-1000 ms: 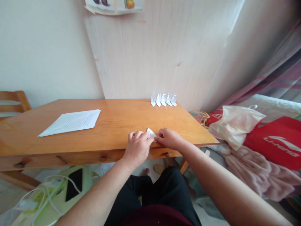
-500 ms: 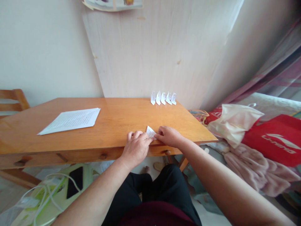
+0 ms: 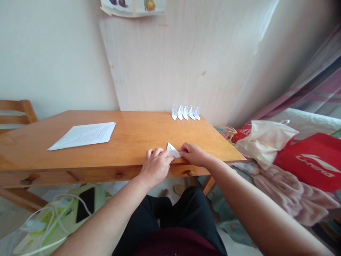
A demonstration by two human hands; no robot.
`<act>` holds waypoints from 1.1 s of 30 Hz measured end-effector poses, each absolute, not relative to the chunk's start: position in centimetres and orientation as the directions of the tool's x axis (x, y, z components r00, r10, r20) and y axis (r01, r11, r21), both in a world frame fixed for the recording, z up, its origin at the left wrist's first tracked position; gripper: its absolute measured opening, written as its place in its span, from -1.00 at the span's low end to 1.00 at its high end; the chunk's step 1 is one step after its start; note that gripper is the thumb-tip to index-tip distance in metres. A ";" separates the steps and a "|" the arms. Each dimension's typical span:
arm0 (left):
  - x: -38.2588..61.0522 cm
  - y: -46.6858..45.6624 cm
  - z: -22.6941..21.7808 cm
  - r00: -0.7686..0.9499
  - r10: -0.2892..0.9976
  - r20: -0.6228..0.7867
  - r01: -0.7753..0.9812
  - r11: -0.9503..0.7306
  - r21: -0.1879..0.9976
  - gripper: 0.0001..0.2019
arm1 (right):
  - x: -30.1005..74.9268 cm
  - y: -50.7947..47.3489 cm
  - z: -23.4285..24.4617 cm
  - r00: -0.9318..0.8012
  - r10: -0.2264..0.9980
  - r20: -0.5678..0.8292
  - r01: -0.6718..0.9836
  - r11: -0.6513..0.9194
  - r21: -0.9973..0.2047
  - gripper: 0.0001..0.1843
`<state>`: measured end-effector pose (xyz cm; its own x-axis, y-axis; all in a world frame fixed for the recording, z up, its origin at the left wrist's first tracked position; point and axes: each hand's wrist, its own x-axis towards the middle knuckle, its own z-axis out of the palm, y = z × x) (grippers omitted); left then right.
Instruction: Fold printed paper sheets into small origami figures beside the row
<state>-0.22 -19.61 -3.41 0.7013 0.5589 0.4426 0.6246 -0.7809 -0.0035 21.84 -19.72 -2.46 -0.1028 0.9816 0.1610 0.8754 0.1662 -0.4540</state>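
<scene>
A small white folded paper (image 3: pixel 172 150), triangular in outline, lies near the front edge of the table. My left hand (image 3: pixel 157 163) presses on its lower left side with fingers curled. At the paper's right corner, my right hand (image 3: pixel 194 154) is closed, its thumb and forefinger pinching that corner. Part of the paper is hidden under the left fingers. Several folded white paper pieces (image 3: pixel 185 113) stand in a row at the back right of the table.
A stack of printed sheets (image 3: pixel 84 135) lies on the left of the wooden table (image 3: pixel 138 131). Right of the table are a white plastic bag (image 3: pixel 266 140), a red bag (image 3: pixel 314 158) and a pink blanket (image 3: pixel 287 192). Below left, a phone (image 3: pixel 85 204) rests among white cables.
My right hand has slid slightly right along the folded paper, and more of the paper shows between my hands. My left hand stays pressed on it. The view has shifted a little.
</scene>
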 end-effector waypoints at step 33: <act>-0.5 -19.8 -5.1 0.654 0.518 0.551 0.620 -0.785 0.002 -0.75 | 21.5 -19.6 -3.2 0.013 0.985 0.173 0.854 0.079 -0.514 -0.84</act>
<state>-0.48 -19.76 -5.11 0.6539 0.5183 0.5512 0.6198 -0.7847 0.0025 21.51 -19.59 -3.23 0.0127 0.9848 0.1732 0.8541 0.0794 -0.5141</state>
